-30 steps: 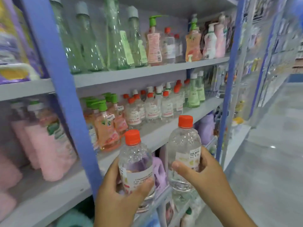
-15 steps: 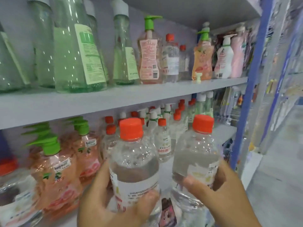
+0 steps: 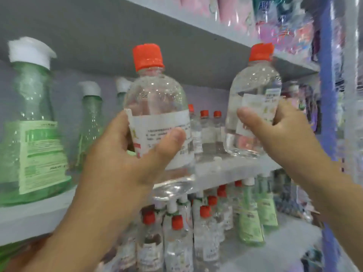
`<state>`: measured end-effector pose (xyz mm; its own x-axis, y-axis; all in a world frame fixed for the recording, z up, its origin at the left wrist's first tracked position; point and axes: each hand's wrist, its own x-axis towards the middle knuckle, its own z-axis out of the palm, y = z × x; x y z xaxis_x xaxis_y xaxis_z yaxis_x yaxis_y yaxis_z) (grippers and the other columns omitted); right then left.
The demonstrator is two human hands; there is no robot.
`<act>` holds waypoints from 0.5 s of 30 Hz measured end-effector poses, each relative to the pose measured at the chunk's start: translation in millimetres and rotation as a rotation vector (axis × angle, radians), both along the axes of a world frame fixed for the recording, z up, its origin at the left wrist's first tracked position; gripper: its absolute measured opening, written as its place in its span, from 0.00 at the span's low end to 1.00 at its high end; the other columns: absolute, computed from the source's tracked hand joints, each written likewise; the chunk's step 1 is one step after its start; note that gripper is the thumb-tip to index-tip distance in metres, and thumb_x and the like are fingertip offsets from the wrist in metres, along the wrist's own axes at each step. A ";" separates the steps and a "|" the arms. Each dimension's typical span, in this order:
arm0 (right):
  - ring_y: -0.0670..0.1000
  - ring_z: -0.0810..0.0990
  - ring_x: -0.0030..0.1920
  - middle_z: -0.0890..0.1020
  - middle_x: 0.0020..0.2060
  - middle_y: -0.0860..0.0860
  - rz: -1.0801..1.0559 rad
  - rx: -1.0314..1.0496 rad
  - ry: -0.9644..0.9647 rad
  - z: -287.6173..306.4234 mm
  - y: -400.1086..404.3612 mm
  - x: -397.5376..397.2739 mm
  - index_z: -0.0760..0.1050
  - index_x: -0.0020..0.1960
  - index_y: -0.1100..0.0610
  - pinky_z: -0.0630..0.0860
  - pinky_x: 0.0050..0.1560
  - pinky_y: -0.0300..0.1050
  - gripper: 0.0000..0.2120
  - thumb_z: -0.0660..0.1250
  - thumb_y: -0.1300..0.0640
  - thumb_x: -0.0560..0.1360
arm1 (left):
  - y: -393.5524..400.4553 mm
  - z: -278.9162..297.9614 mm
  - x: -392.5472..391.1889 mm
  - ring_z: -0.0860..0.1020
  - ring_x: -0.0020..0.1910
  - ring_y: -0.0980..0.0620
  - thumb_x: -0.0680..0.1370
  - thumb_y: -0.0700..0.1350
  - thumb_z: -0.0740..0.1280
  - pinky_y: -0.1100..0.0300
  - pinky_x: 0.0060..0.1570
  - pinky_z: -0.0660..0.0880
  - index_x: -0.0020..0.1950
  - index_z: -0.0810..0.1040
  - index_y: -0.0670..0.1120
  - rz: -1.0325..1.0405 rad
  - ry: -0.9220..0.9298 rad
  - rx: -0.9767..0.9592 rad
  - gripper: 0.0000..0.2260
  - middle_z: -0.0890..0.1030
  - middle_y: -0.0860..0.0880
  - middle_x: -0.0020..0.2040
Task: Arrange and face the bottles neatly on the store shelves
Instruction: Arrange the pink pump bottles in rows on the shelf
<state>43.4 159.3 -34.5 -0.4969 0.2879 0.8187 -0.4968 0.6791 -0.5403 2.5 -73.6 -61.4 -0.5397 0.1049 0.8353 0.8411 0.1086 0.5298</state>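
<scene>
My left grip [image 3: 125, 154] curls round a clear plastic bottle [image 3: 157, 107], red ribbed cap, white paper label, clear liquid inside. My right grip [image 3: 275, 132] holds its twin [image 3: 255, 91], both raised before the grey shelf [image 3: 225, 171], beside green bottles [image 3: 33, 122].

The left hand [image 3: 125, 154] covers the lower left of its clear bottle's label [image 3: 163, 132], whose print is too blurred to read; behind the right hand [image 3: 275, 132], packaged goods [image 3: 290, 26] smear into colour; both forearms run off the bottom edge.
</scene>
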 end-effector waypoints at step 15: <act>0.61 0.74 0.70 0.78 0.63 0.61 -0.271 0.409 -0.412 -20.4 141.5 -170.1 0.77 0.58 0.54 0.74 0.67 0.54 0.18 0.62 0.41 0.80 | 182.8 53.9 -68.1 0.78 0.38 0.58 0.72 0.61 0.76 0.62 0.34 0.71 0.42 0.76 0.53 0.399 -0.354 -0.229 0.14 0.81 0.57 0.41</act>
<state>-126.7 300.8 -54.9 -0.7475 0.1520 0.6466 -0.0855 0.9434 -0.3206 -65.5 109.2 -7.5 -0.8169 -0.0075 0.5767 0.4873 0.5259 0.6971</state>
